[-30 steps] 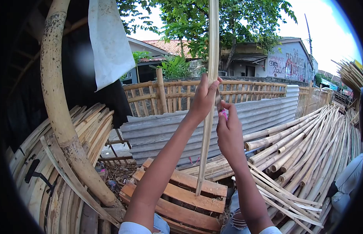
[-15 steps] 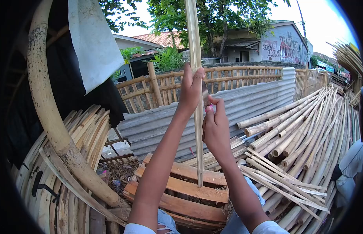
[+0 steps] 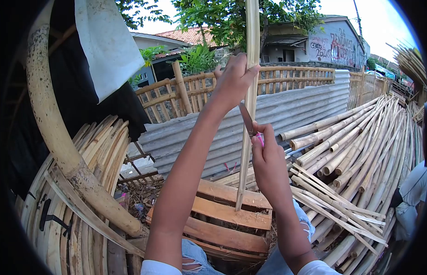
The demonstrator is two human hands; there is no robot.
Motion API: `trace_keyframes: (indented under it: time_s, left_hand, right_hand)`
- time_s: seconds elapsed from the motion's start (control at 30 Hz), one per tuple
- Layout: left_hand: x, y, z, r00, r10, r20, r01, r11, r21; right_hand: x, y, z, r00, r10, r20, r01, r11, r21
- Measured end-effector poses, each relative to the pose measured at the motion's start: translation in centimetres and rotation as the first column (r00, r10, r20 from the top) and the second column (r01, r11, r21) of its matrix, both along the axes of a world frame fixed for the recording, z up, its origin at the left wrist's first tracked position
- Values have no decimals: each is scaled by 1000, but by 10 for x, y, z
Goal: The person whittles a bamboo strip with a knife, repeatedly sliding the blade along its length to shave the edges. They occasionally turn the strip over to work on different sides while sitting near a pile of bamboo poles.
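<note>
A long split bamboo strip (image 3: 253, 34) stands nearly upright before me, its lower end on a low slatted wooden bench (image 3: 232, 215). High up on the strip, my left hand (image 3: 234, 78) is closed on it, thumb lying across its face. My right hand (image 3: 270, 160), lower and to the right, is wrapped round the pink handle of a knife (image 3: 247, 118). The knife's blade points up and to the left, overlapping the strip just below my left hand.
Bamboo poles (image 3: 344, 142) lie piled on the right, with thin split strips (image 3: 342, 213) on top. More split bamboo (image 3: 101, 151) leans at left beside a thick bamboo post (image 3: 53, 110). A corrugated sheet (image 3: 199, 142) stands ahead. Part of another person (image 3: 413, 192) shows at the right edge.
The strip's upper part has shifted right and leans slightly that way. Both hands moved right with it; the left hand has turned and risen a little, the knife blade now tilts more leftward.
</note>
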State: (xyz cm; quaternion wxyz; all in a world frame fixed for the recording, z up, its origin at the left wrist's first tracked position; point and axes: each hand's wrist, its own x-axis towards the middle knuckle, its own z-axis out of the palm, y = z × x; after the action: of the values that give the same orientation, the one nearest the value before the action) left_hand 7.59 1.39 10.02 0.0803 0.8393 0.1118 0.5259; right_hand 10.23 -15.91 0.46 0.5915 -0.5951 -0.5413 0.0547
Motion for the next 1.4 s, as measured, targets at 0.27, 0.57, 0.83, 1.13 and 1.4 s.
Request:
trace_keyframes:
  time_s: [0.27, 0.57, 0.83, 1.13, 1.4]
  left_hand:
    - [-5, 15, -3, 918, -388, 75, 390, 858, -334]
    - [-37, 13, 6, 847, -474, 241, 513, 609, -605]
    - [-68, 12, -10, 649, -602, 466, 753, 418, -509]
    - [-89, 4, -45, 96, -684, 723, 956, -138, -258]
    - [-85, 0, -50, 49, -680, 732, 964, -159, -212]
  right_hand:
    - [17, 0, -12, 997, 62, -44, -63, 998, -21]
    - [30, 45, -36, 988, -15, -154, 44, 982, 186]
    - [24, 82, -53, 994, 45, -97, -27, 983, 182]
    - [27, 74, -49, 988, -2, -158, 25, 989, 145]
    - [24, 73, -50, 990, 6, -144, 15, 989, 149]
